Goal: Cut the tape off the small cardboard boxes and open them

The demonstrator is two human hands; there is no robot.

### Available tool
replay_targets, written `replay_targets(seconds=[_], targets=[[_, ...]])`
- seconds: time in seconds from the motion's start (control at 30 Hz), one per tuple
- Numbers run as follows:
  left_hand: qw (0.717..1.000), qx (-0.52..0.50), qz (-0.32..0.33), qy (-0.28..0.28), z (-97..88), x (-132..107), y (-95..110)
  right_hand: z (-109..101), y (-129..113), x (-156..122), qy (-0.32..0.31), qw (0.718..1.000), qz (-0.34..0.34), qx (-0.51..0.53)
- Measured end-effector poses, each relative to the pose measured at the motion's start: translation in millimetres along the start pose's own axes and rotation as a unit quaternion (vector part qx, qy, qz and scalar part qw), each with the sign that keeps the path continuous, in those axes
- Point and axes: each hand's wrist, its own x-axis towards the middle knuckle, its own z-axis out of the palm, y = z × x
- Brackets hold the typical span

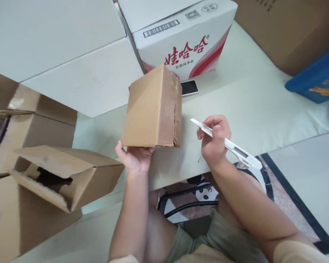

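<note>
Head camera view: two bare hands are working over a pale table [235, 98]. The left hand [137, 159] is holding up a small brown box [143, 109]; it is partly open, its thumb resting at the box's near left corner and its fingers reaching out of sight underneath. The right hand [216, 140] is gripping a white cutter [233, 148], fingers curled in tightly and thumb pressing on the handle. The cutter's tip is pointing at the box, apart from it. Past the left hand, behind the box, a phone [190, 87] is lying partly hidden, and a white carton [186, 51] with red lettering is standing just beyond. To the left of the left hand, a second brown box [95, 182] is lying with its end gaping. Far beyond the right hand, to its right, a blue container [315, 80] is leaning into view.
</note>
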Motion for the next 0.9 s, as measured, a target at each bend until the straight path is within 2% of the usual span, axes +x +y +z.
replay_targets(seconds=[0.07, 0.2, 0.47, 0.9], targets=[[1.000, 0.000, -0.006, -0.005, -0.1, -1, -1, 1, -1, -2, -0.002, 1.000, -0.007, 0.003], [1.000, 0.002, -0.006, -0.016, -0.6, 0, -3, 3, -2, -3, -0.019, 0.998, 0.010, -0.054], [0.996, 0.014, 0.091, 0.004, 6.9, -1, -6, 4, -6, 7, 0.019, 0.997, 0.017, -0.077], [0.997, -0.012, 0.073, 0.016, 8.8, -5, -1, -2, -8, -1, 0.007, 0.998, -0.009, -0.063]])
